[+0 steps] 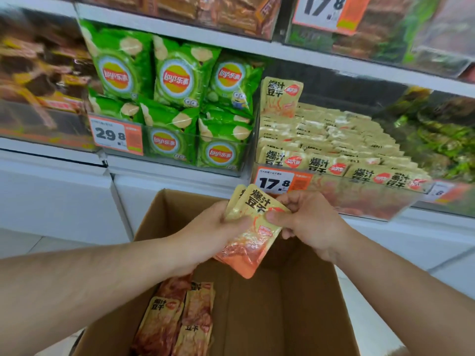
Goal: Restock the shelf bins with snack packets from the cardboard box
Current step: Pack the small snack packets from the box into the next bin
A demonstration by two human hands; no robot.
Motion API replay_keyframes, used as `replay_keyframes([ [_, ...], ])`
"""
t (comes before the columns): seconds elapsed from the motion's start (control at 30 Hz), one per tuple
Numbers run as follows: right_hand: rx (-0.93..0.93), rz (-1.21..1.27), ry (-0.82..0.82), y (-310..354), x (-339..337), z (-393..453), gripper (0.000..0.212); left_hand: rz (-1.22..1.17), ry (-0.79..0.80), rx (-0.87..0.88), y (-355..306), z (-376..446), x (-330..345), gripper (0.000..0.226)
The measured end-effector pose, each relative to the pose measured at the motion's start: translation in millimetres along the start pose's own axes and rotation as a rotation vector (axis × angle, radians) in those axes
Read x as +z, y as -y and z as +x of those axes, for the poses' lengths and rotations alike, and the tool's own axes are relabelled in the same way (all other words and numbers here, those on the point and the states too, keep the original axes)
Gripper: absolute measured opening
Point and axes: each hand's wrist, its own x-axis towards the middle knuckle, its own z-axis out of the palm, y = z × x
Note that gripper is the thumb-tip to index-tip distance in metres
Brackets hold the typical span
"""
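both hands (253, 222) grip small stack of yellow-orange foil snack packets (253, 227) above open brown cardboard box (295, 304). square edges first, then stand stack upright in clear plastic bin (359, 194) above box, labels forward.

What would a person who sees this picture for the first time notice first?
Probably the two hands in the middle: the left hand and the right hand together hold a few yellow snack packets above the open cardboard box. Next come the bright green chip bags in the bin at upper left. To their right, a clear bin is packed with rows of the same yellow packets.
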Motion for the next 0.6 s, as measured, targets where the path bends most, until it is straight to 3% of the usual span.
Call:
replay_keyframes([
  [0.13,-0.065,-0.034,-0.122,7.5,0.5,-3.5,0.017,0.075,-0.004,0.062,-8.4,-2.1,3.1,0.025],
  [0.3,-0.140,0.030,-0.289,12.0,2.7,-9.1,0.044,0.042,0.007,0.108,-16.7,-3.8,4.7,0.031],
  [0.37,-0.041,0.147,-0.143,20.0,0.7,-14.9,0.044,0.021,-0.019,0.156,-23.7,-4.2,6.1,0.033],
  [0.47,0.034,0.139,0.152,29.9,-6.1,-22.1,0.027,-0.003,-0.029,0.213,-37.4,-2.1,8.7,0.032],
  [0.6,-0.014,0.190,0.164,42.8,-19.4,-22.5,0.014,0.058,0.009,0.257,-54.6,7.6,13.0,0.033],
])
